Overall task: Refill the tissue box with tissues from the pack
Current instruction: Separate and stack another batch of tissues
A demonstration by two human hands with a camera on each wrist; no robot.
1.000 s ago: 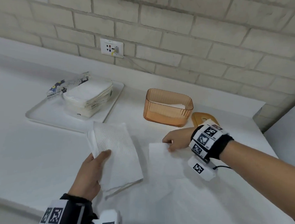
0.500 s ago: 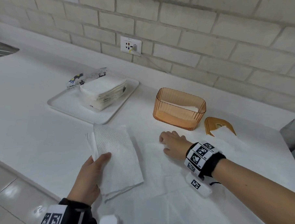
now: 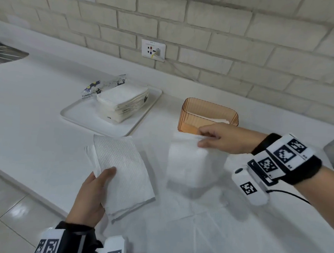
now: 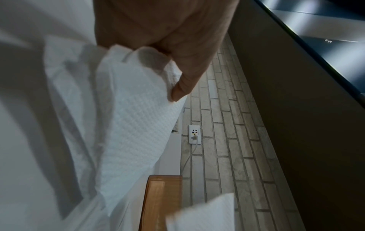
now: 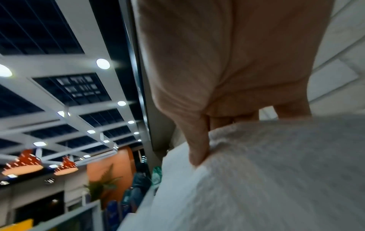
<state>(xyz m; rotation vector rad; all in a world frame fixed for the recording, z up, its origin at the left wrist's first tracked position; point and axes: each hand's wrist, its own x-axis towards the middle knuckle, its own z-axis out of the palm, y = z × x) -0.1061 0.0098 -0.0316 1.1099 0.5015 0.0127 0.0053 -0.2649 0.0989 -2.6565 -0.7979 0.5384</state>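
The orange see-through tissue box point(image 3: 208, 113) stands open on the white counter with a few tissues at its bottom. My left hand point(image 3: 94, 196) grips a folded stack of white embossed tissues point(image 3: 122, 168) above the counter's front edge; the left wrist view shows the thumb point(image 4: 183, 87) pressed on that stack point(image 4: 134, 125). My right hand point(image 3: 217, 137) pinches the top edge of a second white tissue point(image 3: 189, 163) and holds it up just in front of the box; its thumb point(image 5: 197, 150) lies on the tissue point(image 5: 266, 171). The opened tissue pack point(image 3: 123, 103) sits on a tray.
The white tray point(image 3: 82, 118) with the pack lies left of the box. A wall socket point(image 3: 153, 50) with a plugged cable is on the brick wall behind. A sink edge point(image 3: 4, 56) shows at far left. The counter's front edge runs below my left hand.
My right hand has lifted the tissue off the counter and raised it in front of the box. The left hand keeps its hold on the stack. The head view shifted left.
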